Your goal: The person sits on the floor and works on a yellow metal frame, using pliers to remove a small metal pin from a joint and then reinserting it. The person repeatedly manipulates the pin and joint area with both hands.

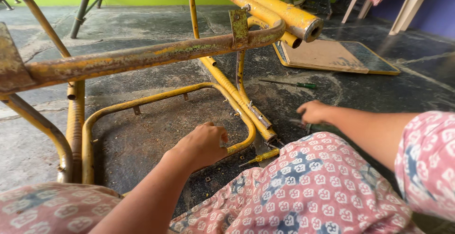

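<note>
Both hands were busy as I watched: left hand [203, 144] fisted on the rusty yellow frame [142, 56], right hand [313, 112] closed around a dark tool [299, 124], and a slip risked scraped knuckles.

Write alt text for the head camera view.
A person sitting on a dark floor grips the lower tube of a rusty yellow metal frame with the left hand, while the right hand reaches toward a tool on the floor. A yellow-handled screwdriver lies by the knee.
</note>
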